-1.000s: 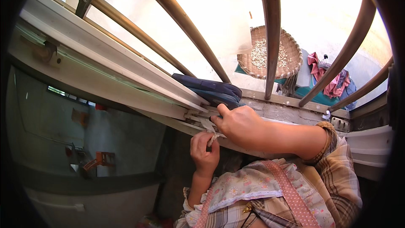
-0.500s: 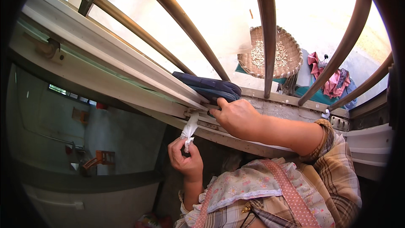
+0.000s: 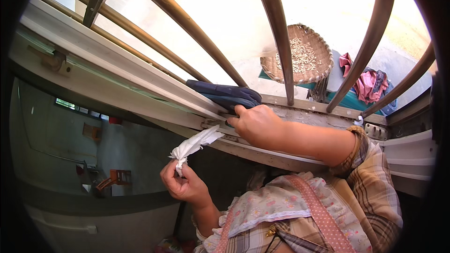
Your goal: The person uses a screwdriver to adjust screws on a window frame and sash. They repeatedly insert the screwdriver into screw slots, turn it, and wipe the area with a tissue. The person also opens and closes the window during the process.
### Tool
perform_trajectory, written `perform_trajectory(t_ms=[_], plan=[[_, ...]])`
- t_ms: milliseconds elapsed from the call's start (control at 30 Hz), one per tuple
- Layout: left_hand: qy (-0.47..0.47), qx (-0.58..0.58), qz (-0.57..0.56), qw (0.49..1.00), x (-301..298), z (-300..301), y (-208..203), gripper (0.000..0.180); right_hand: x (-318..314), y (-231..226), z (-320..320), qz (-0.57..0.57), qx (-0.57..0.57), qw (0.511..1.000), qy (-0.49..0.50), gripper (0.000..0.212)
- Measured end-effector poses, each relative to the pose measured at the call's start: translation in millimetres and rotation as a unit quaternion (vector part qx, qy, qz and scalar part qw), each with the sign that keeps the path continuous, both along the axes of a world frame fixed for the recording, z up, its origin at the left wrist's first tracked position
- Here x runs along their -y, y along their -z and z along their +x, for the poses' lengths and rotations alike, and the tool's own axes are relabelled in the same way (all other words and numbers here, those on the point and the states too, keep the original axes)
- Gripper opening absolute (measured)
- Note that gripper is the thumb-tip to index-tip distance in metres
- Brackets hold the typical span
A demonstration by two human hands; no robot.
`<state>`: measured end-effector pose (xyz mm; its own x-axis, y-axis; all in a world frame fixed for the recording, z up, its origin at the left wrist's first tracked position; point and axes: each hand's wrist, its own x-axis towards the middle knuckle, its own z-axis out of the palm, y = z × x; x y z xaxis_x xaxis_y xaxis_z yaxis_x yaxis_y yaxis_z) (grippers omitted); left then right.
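Observation:
A crumpled white tissue [image 3: 194, 144] is pinched in my left hand [image 3: 183, 182], off the window frame on its indoor side. Its loose end fans up and to the right, close to the window track [image 3: 225, 133]. My right hand [image 3: 258, 124] rests at the track with its fingers curled; a small dark thing shows at the fingertips, but what it is I cannot make out. Just beyond that hand, a dark blue folded fabric item [image 3: 225, 94] lies on the sill against the bars.
Metal window bars [image 3: 281, 33] rise from the sill. Outside stand a round woven basket [image 3: 323, 56] with pale pieces and a pile of pink and blue clothes [image 3: 368, 86]. The sliding window's frame [image 3: 108, 91] runs to the left; a small orange-brown chair [image 3: 117, 178] shows through its glass.
My left hand has drawn the tissue away from the track, down and to the left, and the tissue has spread out. My right hand stays at the track.

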<state>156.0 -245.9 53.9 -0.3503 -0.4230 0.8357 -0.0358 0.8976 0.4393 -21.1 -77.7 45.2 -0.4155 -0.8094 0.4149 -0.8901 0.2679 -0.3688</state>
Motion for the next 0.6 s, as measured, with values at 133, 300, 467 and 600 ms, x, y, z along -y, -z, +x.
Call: perform_trajectory(t_ms=[133,300,467,600], plan=[[-0.009,-0.011,-0.016,1.000,-2,-10,-2,0.014,-10,-9,0,-0.030,-0.007,0.999,-0.013,0.013],[0.008,-0.012,0.082,0.997,17,-9,6,0.015,-37,-40,2,0.045,0.021,0.999,-0.013,0.018],[-0.075,0.008,0.092,0.993,38,-1,14,0.013,-37,-37,3,0.028,0.011,0.999,-0.010,0.027],[-0.076,0.033,0.124,0.989,48,2,19,0.012,-13,-25,2,0.060,0.000,0.998,-0.022,0.036]])
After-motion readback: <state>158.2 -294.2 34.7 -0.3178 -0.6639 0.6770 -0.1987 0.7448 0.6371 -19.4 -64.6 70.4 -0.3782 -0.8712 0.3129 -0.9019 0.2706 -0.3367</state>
